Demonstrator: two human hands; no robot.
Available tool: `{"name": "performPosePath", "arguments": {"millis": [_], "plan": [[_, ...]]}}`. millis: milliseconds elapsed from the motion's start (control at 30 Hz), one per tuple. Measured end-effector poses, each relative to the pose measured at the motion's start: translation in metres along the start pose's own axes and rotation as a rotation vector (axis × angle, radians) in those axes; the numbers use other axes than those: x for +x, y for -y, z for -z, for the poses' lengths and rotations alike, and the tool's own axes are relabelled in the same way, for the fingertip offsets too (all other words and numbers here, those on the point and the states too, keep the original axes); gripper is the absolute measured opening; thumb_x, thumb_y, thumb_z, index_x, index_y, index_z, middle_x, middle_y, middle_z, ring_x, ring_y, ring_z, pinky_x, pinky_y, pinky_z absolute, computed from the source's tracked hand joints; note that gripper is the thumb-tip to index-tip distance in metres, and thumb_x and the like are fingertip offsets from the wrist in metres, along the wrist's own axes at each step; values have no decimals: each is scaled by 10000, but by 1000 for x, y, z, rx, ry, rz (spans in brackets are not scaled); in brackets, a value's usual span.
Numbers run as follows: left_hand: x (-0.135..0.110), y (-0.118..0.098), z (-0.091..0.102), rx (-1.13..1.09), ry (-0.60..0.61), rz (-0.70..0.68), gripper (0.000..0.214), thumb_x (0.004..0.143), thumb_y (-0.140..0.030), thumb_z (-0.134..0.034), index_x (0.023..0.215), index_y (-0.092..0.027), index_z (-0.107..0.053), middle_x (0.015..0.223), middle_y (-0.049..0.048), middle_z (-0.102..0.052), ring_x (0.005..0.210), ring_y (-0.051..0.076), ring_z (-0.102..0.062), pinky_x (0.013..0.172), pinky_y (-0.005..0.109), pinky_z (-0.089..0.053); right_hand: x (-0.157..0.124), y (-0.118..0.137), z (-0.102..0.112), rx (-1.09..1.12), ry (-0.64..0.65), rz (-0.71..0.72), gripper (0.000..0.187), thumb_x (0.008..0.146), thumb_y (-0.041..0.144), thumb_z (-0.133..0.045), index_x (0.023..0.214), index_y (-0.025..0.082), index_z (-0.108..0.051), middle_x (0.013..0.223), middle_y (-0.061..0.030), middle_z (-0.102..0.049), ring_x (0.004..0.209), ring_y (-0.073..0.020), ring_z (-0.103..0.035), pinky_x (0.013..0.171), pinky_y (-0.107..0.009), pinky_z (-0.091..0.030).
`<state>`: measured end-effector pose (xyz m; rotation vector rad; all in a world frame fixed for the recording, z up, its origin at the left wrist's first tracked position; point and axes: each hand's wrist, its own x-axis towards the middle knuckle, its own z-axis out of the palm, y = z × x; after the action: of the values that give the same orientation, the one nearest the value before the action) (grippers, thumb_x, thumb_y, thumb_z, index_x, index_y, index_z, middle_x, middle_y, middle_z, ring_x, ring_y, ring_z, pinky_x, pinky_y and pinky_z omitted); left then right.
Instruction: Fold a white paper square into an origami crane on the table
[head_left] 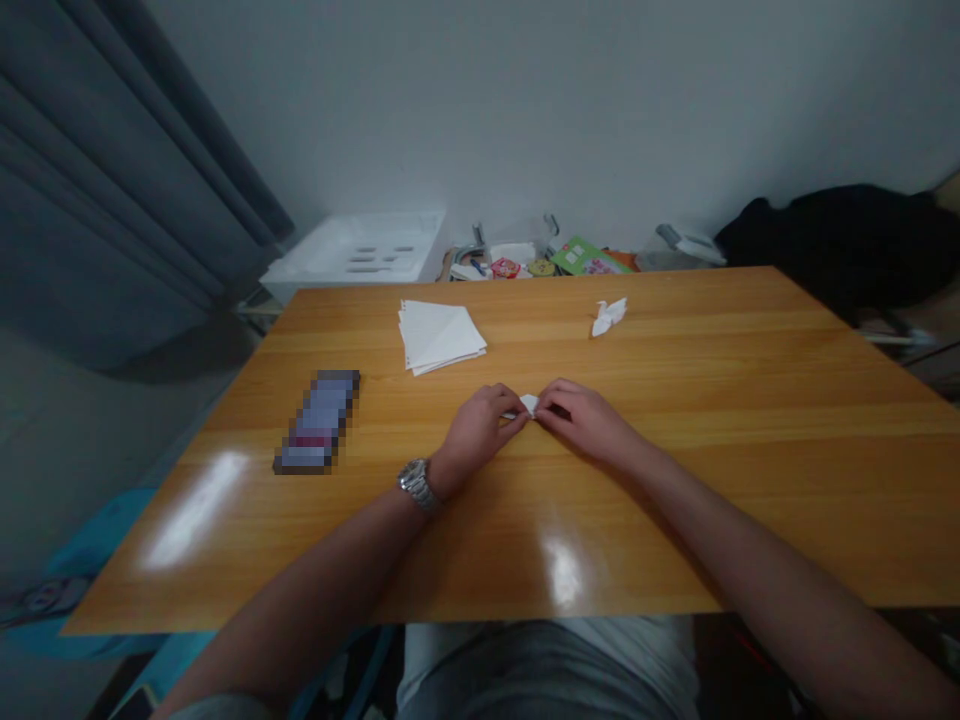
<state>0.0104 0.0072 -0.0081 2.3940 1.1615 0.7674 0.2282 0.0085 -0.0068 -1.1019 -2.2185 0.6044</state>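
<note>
Pale and plain, a wall rises behind a glossy wooden table, and a grey-blue curtain hangs at the left. Near the middle of the table, the person's two hands meet over a small folded paper, white and mostly hidden by the fingers. The left hand pinches it from the left side, thumb and fingertips together; the right hand grips it the same way from the right (only a little peak of white shows between them). A metal watch circles the left wrist.

Farther back, just left of centre, lies a loose stack of white sheets, their edges not quite lined up. To the right of the stack, well apart from it, sits a small paper bird with its wings spread. A phone lies near the table's left edge, its screen blurred into blocks.

Beyond the far edge are a white box, a red packet and a green booklet; a black heap, perhaps cloth, fills the right side.
</note>
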Motion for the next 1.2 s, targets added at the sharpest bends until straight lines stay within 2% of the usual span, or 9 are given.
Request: {"name": "performPosePath", "arguments": {"millis": [167, 300, 400, 467, 733, 1000, 1200], "plan": [[2, -1, -2, 29, -25, 20, 116, 962, -265, -611, 972, -186, -696, 985, 48, -680, 935, 190, -621, 846, 314, -507, 1, -3, -5, -36, -70, -17, 45, 903, 155, -662, 885, 189, -686, 915, -49, -645, 860, -194, -625, 783, -318, -498], [-1, -7, 1, 195, 36, -75, 189, 996, -273, -546, 1011, -190, -715, 1071, 71, -678, 982, 205, -620, 872, 328, -523, -1, -1, -8, -124, -63, 47, 58, 933, 165, -631, 893, 186, -667, 931, -68, -633, 863, -210, -610, 788, -334, -501], [-5, -13, 4, 318, 70, -167, 242, 999, -250, -523, 1165, -170, -680, 1204, 107, -657, 1088, 239, -605, 972, 378, -514, -3, 0, -8, -230, -68, 96, 81, 959, 194, -599, 908, 189, -661, 949, -92, -640, 892, -238, -593, 803, -362, -496], [-8, -16, 6, 368, 100, -192, 286, 1004, -238, -505, 1240, -149, -640, 1233, 124, -650, 1096, 246, -610, 982, 393, -519, -4, 0, -8, -268, -91, 101, 78, 964, 209, -595, 934, 196, -665, 973, -97, -650, 928, -254, -585, 834, -384, -489], [-7, -13, 7, 466, 164, -206, 317, 1058, -252, -393, 1270, -152, -607, 1206, 110, -670, 1023, 224, -640, 897, 358, -557, -5, -10, -10, -144, -151, -14, 101, 944, 213, -620, 1032, 212, -671, 1020, -85, -638, 981, -255, -590, 876, -408, -492], [-12, 4, 15, 411, 225, -329, 395, 1065, -284, -383, 1420, -173, -517, 1428, 124, -577, 1193, 231, -627, 1005, 365, -537, -4, -13, -10, -110, -142, -22, 121, 949, 195, -596, 1039, 196, -678, 1029, -96, -633, 999, -258, -592, 895, -409, -484], [-12, 2, 19, 341, 220, -270, 404, 1073, -304, -349, 1404, -191, -550, 1421, 102, -588, 1217, 221, -619, 1029, 357, -525, -5, -12, -10, -108, -136, -21, 132, 952, 180, -583, 1043, 195, -677, 1035, -97, -627, 1002, -255, -585, 900, -408, -484]]}}
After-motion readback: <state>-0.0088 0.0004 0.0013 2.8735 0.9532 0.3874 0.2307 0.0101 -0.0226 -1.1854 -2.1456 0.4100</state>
